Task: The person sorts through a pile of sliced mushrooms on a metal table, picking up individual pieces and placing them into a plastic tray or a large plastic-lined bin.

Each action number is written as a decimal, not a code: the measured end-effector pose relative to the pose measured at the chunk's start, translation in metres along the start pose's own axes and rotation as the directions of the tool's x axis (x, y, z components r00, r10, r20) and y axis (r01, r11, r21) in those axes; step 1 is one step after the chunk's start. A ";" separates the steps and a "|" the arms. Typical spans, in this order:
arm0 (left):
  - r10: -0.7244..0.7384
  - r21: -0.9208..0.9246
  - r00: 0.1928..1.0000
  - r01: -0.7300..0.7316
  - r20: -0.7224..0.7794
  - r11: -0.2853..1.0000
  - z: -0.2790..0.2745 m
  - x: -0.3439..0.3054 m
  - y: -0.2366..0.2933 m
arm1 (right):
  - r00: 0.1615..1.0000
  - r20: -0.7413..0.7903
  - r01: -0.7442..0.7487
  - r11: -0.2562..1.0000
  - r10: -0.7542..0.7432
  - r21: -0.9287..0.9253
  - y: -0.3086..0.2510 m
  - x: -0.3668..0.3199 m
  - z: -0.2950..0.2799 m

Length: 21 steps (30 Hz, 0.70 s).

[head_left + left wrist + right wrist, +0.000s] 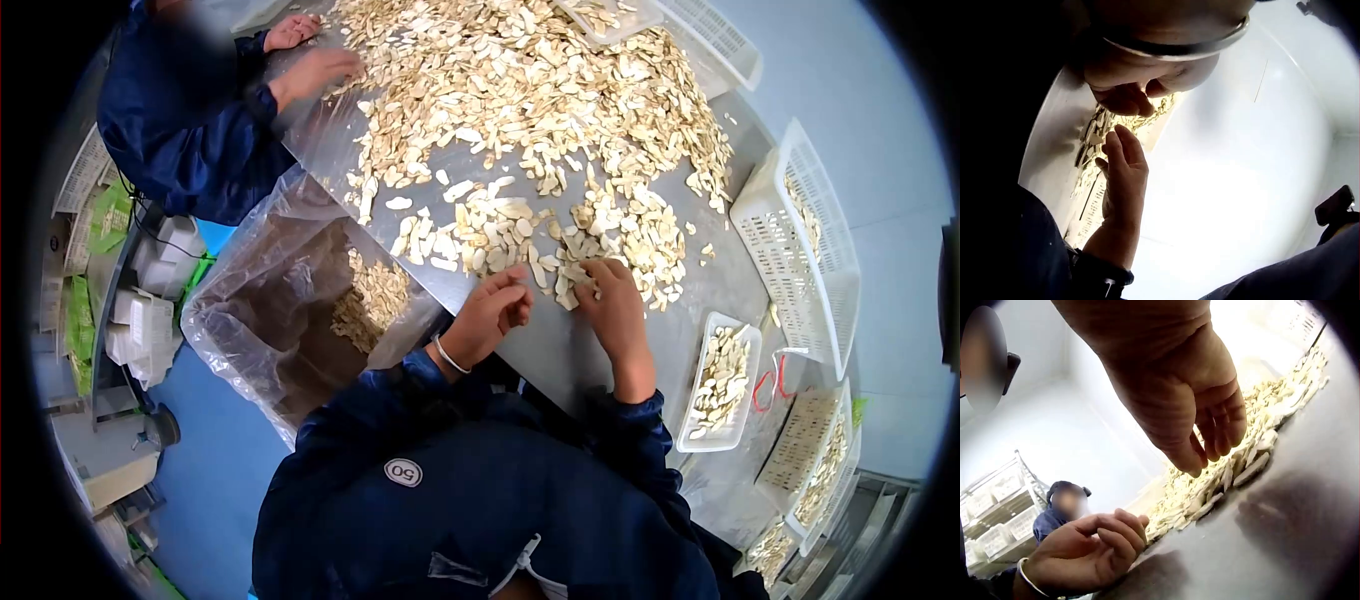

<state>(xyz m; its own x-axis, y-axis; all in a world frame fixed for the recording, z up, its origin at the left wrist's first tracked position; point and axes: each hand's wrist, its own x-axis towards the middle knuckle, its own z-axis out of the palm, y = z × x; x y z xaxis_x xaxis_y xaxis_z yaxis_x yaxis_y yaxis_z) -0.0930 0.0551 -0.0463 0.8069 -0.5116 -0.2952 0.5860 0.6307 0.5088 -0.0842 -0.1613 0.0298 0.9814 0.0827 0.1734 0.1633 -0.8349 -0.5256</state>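
Note:
Pale dried slices lie in small heaps on the metal table, in front of a much larger pile. My right hand reaches down to the near edge of the right heap, fingertips among the slices. In the right wrist view its fingers point down, thumb apart, with no slice showing between them. My left hand, a white band at its wrist, hovers at the table's near edge beside the left heap. Its fingers are loosely bent, with nothing visible in them.
A plastic-lined bin with slices stands below the table at left. Right of my hands lie a white tray of slices and a perforated basket. Another person's hands work at the pile's far left.

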 end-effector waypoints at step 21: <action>-0.258 0.383 0.959 0.195 0.120 0.903 0.002 -0.007 0.004 | 0.972 0.156 -0.149 0.974 0.176 -0.172 0.004 0.020 0.005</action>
<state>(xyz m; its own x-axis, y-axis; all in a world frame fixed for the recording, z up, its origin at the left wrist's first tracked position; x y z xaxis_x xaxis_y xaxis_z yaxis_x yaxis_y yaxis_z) -0.0968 0.0604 -0.0404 0.6132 -0.7234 -0.3173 0.6583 0.2460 0.7114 -0.0631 -0.1602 0.0269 0.9984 0.0181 -0.0538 -0.0046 -0.9188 -0.3946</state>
